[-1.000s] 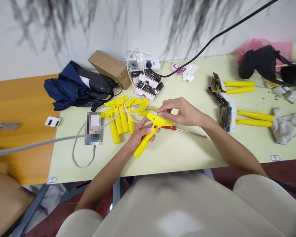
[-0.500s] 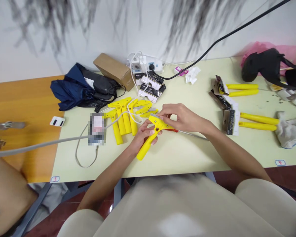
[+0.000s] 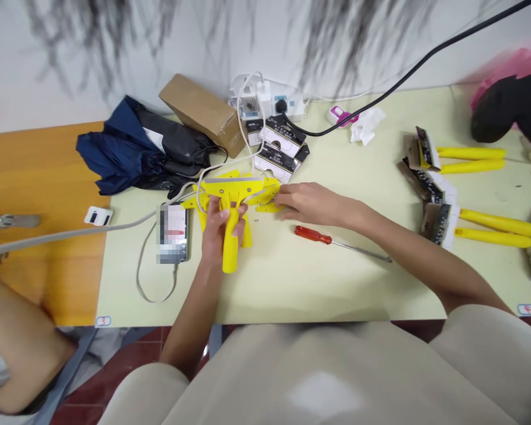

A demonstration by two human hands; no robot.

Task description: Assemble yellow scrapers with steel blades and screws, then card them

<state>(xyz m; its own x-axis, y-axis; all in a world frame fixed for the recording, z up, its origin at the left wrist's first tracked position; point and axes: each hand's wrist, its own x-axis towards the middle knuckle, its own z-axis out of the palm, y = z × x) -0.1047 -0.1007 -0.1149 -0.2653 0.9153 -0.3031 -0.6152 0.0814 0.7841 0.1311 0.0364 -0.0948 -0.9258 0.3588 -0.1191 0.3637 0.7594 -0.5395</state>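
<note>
My left hand [image 3: 215,227] is closed around the handle of a yellow scraper [image 3: 230,236], held upright with its wide head and grey metal blade edge at the top. My right hand [image 3: 303,202] reaches to a small group of loose yellow plastic pieces [image 3: 268,192]; its bent fingers close at the edge of one piece, fingertips partly hidden. More yellow scrapers [image 3: 246,233] lie behind the held one and are mostly covered by it. A screwdriver [image 3: 313,235] with a red handle lies on the table below my right hand, touched by neither hand.
Black-and-white boxes [image 3: 277,160], a brown carton [image 3: 203,112] and a power strip [image 3: 287,106] stand by the wall. A phone [image 3: 172,233] and white cables lie at left, near a dark blue umbrella [image 3: 115,147]. Boxed yellow-handled scrapers [image 3: 495,224] lie at right.
My left hand has moved left and turned the scraper upright. My right hand has left the scraper head for the loose yellow pieces. The screwdriver is now fully uncovered.
</note>
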